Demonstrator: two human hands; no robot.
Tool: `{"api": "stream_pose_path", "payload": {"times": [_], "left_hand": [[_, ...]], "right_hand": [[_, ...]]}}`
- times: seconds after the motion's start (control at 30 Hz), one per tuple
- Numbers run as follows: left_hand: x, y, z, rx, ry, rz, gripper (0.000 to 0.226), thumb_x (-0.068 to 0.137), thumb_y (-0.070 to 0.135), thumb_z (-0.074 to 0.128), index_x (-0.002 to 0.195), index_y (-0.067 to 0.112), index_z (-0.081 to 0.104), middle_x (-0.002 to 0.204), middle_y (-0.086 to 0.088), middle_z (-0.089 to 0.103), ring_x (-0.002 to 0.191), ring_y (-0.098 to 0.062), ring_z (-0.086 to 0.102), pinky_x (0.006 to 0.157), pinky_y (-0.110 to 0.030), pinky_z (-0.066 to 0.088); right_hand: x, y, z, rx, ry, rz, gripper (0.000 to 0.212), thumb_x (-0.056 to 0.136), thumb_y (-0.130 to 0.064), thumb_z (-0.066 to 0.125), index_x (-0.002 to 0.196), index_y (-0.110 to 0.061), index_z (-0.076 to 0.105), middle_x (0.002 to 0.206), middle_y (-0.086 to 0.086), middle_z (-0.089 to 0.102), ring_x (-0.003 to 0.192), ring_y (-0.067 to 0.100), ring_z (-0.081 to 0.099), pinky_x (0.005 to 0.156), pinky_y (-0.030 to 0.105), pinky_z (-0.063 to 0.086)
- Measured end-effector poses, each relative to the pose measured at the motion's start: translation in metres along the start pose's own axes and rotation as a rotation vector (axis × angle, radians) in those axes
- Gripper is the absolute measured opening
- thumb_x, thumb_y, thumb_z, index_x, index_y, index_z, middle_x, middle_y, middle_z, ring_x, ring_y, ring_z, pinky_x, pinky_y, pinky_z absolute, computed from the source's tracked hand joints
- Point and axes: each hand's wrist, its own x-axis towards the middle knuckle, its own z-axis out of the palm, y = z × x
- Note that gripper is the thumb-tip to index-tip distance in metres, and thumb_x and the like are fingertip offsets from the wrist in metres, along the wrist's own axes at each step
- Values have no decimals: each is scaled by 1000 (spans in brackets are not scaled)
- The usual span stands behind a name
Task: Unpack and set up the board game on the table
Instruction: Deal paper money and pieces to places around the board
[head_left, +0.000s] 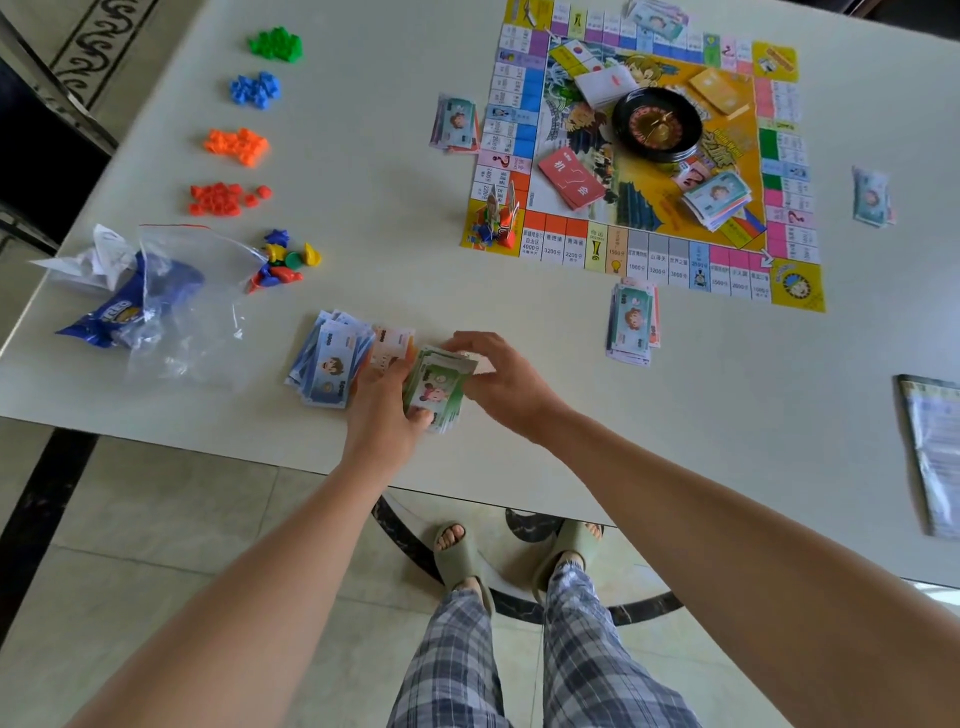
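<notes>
1. The person is standing at the near edge of the pale white table (363, 182), well on their own side of the colourful square game board (641, 228), and is working through the paper play money.
2. Both hands are grasping the stack of green paper banknotes (440, 387). The left hand (382, 410) is gripping its left edge, thumb lying on the near corner. The right hand (501, 387) is curling its fingertips over the far end and right side. To me it is looking like squaring up.
3. Just beside that stack, on the side away from the board, a fanned stack of blue paper banknotes (327, 366) is lying flat. A few pale pink paper notes (393, 343) are peeking out between the two, by the left hand's fingers.
4. The board is looking mostly dressed. A black round roulette wheel (657, 124) is sitting in its middle with a red card deck (571, 176) and a yellow card deck (719, 91) near it. Small money piles are lying beside its edges.
5. Well to the left of the board, heaps of green plastic pieces (275, 44), blue plastic pieces (255, 89), orange plastic pieces (236, 145) and red plastic pieces (223, 197) are lying apart, with a crumpled clear plastic bag (176, 301) nearer the table edge.
6. I am judging the step as sorting the leftover money by colour, late in the setup. The next move is calling for laying the green stack flat beside the blue one without mixing them. Thin loose paper slides easily, so the grasp needs holding evenly until the stack is resting.
</notes>
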Motion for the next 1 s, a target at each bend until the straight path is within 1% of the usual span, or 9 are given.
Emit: {"api": "stream_pose_path", "payload": {"times": [0.1, 0.23, 0.3, 0.4, 0.53, 0.63, 0.8, 0.9, 1.0], "left_hand": [[1, 0, -1, 15, 2, 7, 45, 81, 16, 71, 124, 11, 56, 118, -14, 61, 116, -34, 53, 95, -49, 48], [2, -2, 0, 2, 2, 8, 42, 79, 16, 71, 120, 13, 59, 115, -13, 62, 116, -33, 53, 94, -49, 48], [0, -1, 0, -12, 9, -4, 41, 80, 15, 72, 120, 13, 59, 115, -12, 61, 113, -31, 53, 94, -47, 48], [0, 2, 0, -11, 5, -34, 43, 79, 16, 74, 119, 14, 58, 115, -12, 57, 109, -30, 54, 92, -45, 49], [2, 3, -2, 20, -3, -47, 44, 80, 17, 74, 120, 13, 58, 117, -14, 55, 111, -30, 51, 94, -40, 47], [2, 2, -1, 24, -5, -47, 41, 81, 16, 73, 118, 12, 58, 118, -13, 56, 114, -29, 50, 92, -40, 45], [4, -4, 0, 7, 2, 18, 28, 79, 15, 73, 103, 11, 60, 105, -10, 63, 103, -28, 58, 81, -40, 51], [5, -5, 0, 12, 2, 49, 28, 80, 17, 72, 103, 10, 59, 102, -8, 64, 102, -27, 59, 77, -40, 53], [5, 1, -6, 40, 18, 29, 34, 79, 24, 74, 102, 10, 54, 100, -3, 58, 93, -21, 56, 64, -29, 42]], "right_hand": [[2, -8, 5, 178, 6, 65, 47, 77, -7, 56, 121, -22, 55, 130, 5, 50, 122, 18, 50, 94, 35, 51], [3, -7, 6, -315, 14, -63, 62, 84, -13, 65, 141, -17, 41, 140, 6, 45, 126, 20, 46, 104, 38, 42], [0, 2, 7, -518, 23, -117, 71, 86, -23, 64, 148, -18, 30, 151, 3, 36, 141, 21, 29, 113, 42, 26], [-5, 16, 11, -629, 71, -147, 79, 89, -31, 61, 152, -16, 16, 152, 2, 37, 145, 18, 21, 113, 37, 16], [-4, 19, 13, -549, 180, -202, 73, 85, -24, 67, 146, -14, 30, 135, 3, 56, 128, 22, 47, 107, 34, 26], [-4, 13, 12, -406, 104, -194, 64, 82, -15, 70, 139, -16, 40, 128, 7, 59, 120, 24, 51, 103, 38, 40], [3, 1, 17, 77, 156, -11, 72, 77, -1, 74, 139, -16, 39, 136, 7, 40, 124, 16, 47, 93, 37, 54], [8, -3, 19, 106, 195, 96, 64, 75, 0, 76, 130, -15, 48, 122, 9, 54, 111, 19, 57, 90, 38, 55], [8, -7, 12, 136, 178, 122, 53, 77, 2, 73, 121, -16, 51, 106, 9, 67, 95, 19, 65, 75, 26, 57]]}}
